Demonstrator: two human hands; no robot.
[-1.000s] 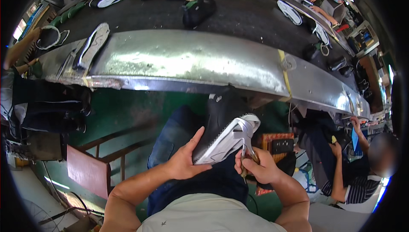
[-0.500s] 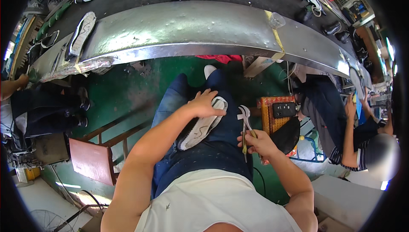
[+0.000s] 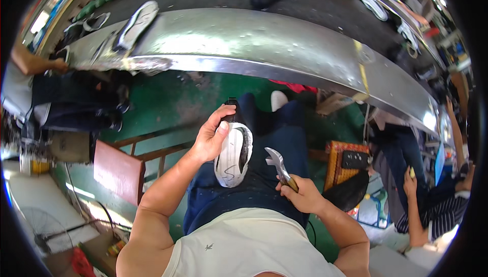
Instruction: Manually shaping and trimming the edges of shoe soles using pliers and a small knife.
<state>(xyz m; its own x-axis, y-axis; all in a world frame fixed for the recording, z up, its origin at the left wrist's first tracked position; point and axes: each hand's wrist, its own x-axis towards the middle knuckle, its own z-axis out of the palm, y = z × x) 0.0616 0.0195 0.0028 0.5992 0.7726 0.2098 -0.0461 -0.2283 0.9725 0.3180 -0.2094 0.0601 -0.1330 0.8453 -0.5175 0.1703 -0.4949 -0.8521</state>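
My left hand [image 3: 209, 137] grips a shoe [image 3: 231, 162] by its far end, thumb on top and fingers wrapped round the black upper. The shoe's pale underside faces up over my lap, with dark scrawled marks near its lower end. In my right hand [image 3: 302, 194] is a pair of metal pincers [image 3: 276, 161], held closed round the handles. The pincer head points up and left, a short gap to the right of the shoe, not touching it.
A metal-edged bench [image 3: 203, 33] with a dark top runs across ahead, carrying several shoes. Another shoe [image 3: 137, 24] rests on its metal edge at left. A brown stool [image 3: 118, 171] stands left, a patterned seat [image 3: 338, 173] right. Co-workers sit or stand on both sides.
My left hand has turned the shoe and now grips its far end instead of lying across it. The pincers have tilted leftward in my right hand. The whole view has swung.
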